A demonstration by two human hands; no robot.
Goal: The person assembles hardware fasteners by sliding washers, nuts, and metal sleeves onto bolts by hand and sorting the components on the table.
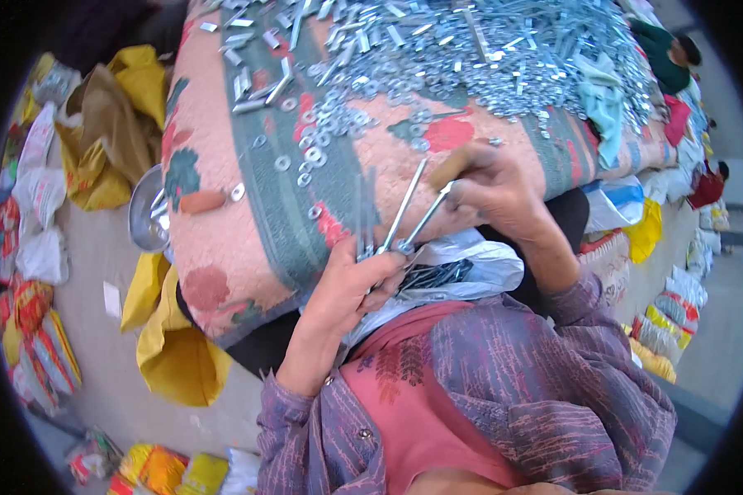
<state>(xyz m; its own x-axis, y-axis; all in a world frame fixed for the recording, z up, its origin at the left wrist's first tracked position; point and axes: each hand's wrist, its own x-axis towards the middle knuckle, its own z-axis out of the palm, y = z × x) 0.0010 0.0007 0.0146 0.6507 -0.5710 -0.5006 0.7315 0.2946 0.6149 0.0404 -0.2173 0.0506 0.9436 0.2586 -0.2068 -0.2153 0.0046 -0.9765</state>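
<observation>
Head view: the left hand (348,279) grips long, thin silver metal rods (406,200); the right hand (494,186) pinches one's upper end. Working that end seems the current step, calling next for steady left support. Silver ring washers (316,154) lie beyond the left fingers.

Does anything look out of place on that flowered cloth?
Yes, slightly: one washer lies off to the left beside an orange-brown lump, well apart from the other washers, as if strayed.
</observation>
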